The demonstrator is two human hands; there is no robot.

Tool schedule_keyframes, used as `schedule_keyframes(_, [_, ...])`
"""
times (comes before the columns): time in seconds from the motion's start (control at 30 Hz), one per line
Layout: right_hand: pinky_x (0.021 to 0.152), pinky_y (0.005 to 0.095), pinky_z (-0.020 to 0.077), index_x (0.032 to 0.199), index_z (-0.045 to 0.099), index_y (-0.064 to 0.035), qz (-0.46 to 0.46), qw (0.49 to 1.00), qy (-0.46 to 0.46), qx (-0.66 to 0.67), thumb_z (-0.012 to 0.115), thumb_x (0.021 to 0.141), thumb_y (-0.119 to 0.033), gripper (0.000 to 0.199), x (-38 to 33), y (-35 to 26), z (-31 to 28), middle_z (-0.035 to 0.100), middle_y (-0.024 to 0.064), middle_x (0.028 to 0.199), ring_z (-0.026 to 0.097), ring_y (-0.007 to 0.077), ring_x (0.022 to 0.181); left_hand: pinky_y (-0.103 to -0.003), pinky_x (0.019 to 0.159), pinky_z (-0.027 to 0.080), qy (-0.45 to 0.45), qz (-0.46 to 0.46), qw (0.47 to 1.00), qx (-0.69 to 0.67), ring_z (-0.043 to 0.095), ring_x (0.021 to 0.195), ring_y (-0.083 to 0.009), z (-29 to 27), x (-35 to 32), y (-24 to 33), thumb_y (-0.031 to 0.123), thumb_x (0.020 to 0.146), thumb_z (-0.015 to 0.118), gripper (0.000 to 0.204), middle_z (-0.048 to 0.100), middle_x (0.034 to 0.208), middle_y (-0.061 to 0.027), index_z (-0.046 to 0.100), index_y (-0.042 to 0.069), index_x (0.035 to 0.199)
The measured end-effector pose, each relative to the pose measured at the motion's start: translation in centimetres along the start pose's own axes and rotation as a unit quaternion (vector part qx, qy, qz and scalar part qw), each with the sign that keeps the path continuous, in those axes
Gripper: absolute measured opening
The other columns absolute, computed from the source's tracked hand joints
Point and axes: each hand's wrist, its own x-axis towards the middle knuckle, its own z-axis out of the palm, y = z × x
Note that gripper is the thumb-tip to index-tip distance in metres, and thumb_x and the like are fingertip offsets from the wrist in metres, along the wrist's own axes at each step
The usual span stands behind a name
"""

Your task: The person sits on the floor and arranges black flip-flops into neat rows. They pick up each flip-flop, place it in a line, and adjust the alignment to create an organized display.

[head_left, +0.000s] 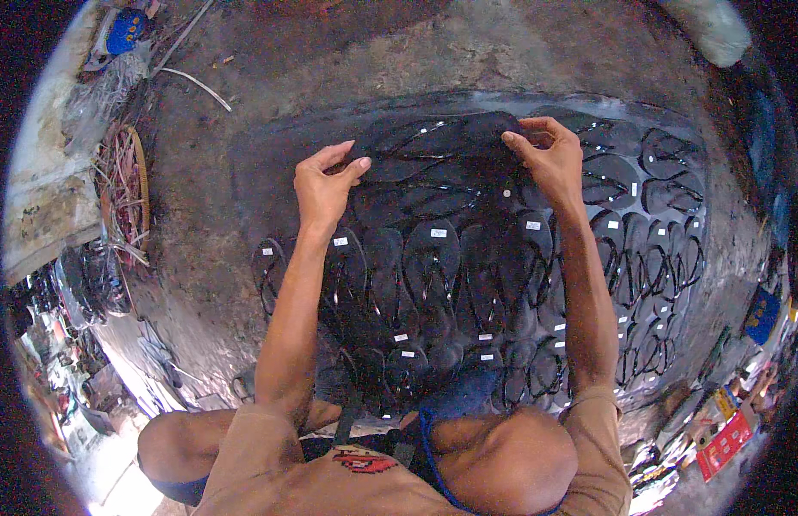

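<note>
A black flip-flop point(468, 138) with shiny dark straps lies crosswise between my hands at the far side of a dark sheet. My left hand point(323, 185) has its thumb and fingers closed at the left end of this flip-flop. At the right end, my right hand point(551, 159) pinches the sole, thumb on top and fingers behind. Just below is another black flip-flop point(442, 202), also lying crosswise. Rows of black flip-flops point(432, 258), many with small white labels, stretch from there toward my knees.
The dark sheet point(261, 163) lies on a stained concrete floor point(201, 206). A round woven basket point(141, 193) with strips in it stands at the left. Several flip-flops point(672, 146) fill the sheet's right side. Clutter and a red packet point(726, 443) sit at lower right.
</note>
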Motion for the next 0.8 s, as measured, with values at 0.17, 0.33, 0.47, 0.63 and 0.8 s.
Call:
schedule_keyframes(0.17, [0.076,0.0314,0.0583,0.116,0.076,-0.0016,0.021,0.998,-0.011,-0.05,0.089,0.087,-0.024,0.039,0.3,-0.4,-0.3,0.08,0.0139,0.097,0.075,0.0171,0.084,-0.031,0.07,0.062,-0.013,0.019,1.0,0.014,0.076,0.086,-0.0188,0.1,1.0,-0.9,0.014,0.084,0.091,0.044,0.079,0.109,-0.0181,0.077,-0.002,0.122])
schedule_keyframes(0.33, [0.077,0.0378,0.0586,0.114,0.078,-0.0085,-0.001,0.979,-0.055,-0.195,0.087,0.088,-0.03,0.035,0.6,-2.6,-1.5,0.079,0.0117,0.102,0.075,0.0249,0.09,-0.043,0.079,0.06,-0.032,0.097,0.954,0.283,0.074,0.091,-0.0314,-0.4,1.7,1.1,0.022,0.081,0.092,0.036,0.076,0.111,-0.0147,0.083,0.005,0.111])
schedule_keyframes(0.47, [0.091,0.0497,0.0579,0.113,0.077,-0.0156,-0.056,0.929,0.001,-0.366,0.081,0.087,-0.038,0.035,0.9,-2.3,-0.3,0.064,0.0151,0.132,0.063,0.038,0.123,-0.046,0.094,0.054,-0.023,0.237,0.834,0.498,0.059,0.117,-0.0371,0.9,1.6,4.4,0.023,0.08,0.089,0.036,0.058,0.121,-0.0118,0.082,0.011,0.113])
schedule_keyframes(0.63, [0.1,0.0471,0.0568,0.143,0.064,-0.017,-0.359,0.913,-0.073,-0.18,0.08,0.088,-0.019,0.057,2.0,-1.0,0.0,0.062,0.0137,0.141,0.064,0.0379,0.123,-0.043,0.106,0.049,-0.225,0.214,0.908,0.282,0.057,0.116,-0.0355,0.3,3.9,3.9,0.016,0.074,0.091,0.093,0.053,0.122,-0.0128,0.052,0.024,0.158])
schedule_keyframes(0.8, [0.1,0.0453,0.0579,0.14,0.068,-0.0241,-0.238,0.934,-0.199,-0.176,0.085,0.082,-0.027,0.06,2.5,-2.7,0.8,0.062,0.0119,0.14,0.065,0.0358,0.124,-0.043,0.103,0.05,-0.282,0.177,0.891,0.309,0.055,0.109,-0.0322,1.3,3.8,5.4,0.018,0.066,0.096,0.104,0.05,0.113,-0.0108,0.052,0.03,0.16])
